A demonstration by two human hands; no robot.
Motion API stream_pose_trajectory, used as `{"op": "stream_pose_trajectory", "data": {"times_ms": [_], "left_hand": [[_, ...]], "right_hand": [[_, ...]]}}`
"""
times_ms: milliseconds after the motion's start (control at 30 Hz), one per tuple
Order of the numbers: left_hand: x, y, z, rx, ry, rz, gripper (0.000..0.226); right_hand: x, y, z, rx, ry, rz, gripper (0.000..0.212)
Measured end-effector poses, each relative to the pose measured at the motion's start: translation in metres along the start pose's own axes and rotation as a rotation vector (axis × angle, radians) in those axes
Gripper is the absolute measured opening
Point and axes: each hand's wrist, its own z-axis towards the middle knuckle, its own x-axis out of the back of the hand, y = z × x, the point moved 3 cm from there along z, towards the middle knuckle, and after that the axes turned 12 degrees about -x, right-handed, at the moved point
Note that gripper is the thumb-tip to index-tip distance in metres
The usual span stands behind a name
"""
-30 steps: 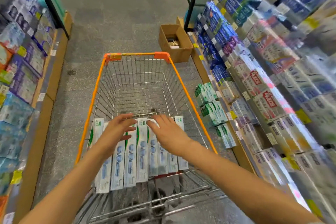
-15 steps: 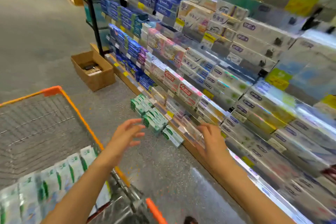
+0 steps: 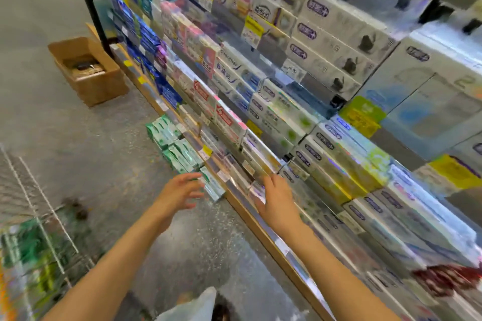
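Green-white toothpaste boxes (image 3: 180,150) (print blurred) lie stacked beside the shelf (image 3: 276,253).

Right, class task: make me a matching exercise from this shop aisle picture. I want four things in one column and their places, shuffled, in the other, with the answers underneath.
Things
1. cardboard box
2. green boxes
3. right hand
4. shopping cart

Places
A. at the picture's left edge
B. reaching to the low shelf, fingers straight
C. open-topped, on the floor by the black post
D. stacked low at the foot of the shelving

Pairs: 1-C, 2-D, 3-B, 4-A
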Motion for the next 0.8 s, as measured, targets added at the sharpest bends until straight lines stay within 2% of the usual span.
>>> {"op": "stream_pose_trajectory", "data": {"times_ms": [233, 300, 433, 500, 567, 633, 700, 767, 800], "left_hand": [[0.026, -0.024, 0.094, 0.092, 0.074, -0.052, 0.015], [0.035, -0.041, 0.134, 0.104, 0.106, -0.058, 0.013], [0.044, -0.095, 0.203, 0.195, 0.134, -0.088, 0.013], [0.045, -0.137, 0.238, 0.233, 0.147, -0.131, 0.012], [0.047, -0.191, 0.276, 0.266, 0.136, -0.112, 0.009], [0.047, -0.253, 0.316, 0.309, 0.127, -0.076, 0.013], [0.048, -0.318, 0.355, 0.397, 0.134, -0.089, 0.021], [0.051, -0.381, 0.392, 0.493, 0.169, -0.183, 0.025], [0.052, -0.411, 0.411, 0.522, 0.197, -0.248, 0.025]], "right_hand": [[-0.041, -0.027, 0.104, 0.003, -0.164, 0.068, 0.039], [-0.066, -0.031, 0.147, -0.066, -0.209, 0.159, 0.038], [-0.153, -0.023, 0.214, -0.328, -0.433, 0.31, 0.034], [-0.214, -0.011, 0.241, -0.358, -0.545, 0.278, 0.032], [-0.278, 0.002, 0.265, -0.353, -0.625, 0.195, 0.011], [-0.347, 0.019, 0.295, -0.335, -0.661, 0.14, 0.023], [-0.407, 0.036, 0.323, -0.349, -0.666, 0.159, 0.006], [-0.466, 0.051, 0.349, -0.363, -0.624, 0.187, 0.031], [-0.493, 0.056, 0.361, -0.359, -0.601, 0.209, 0.034]]}}
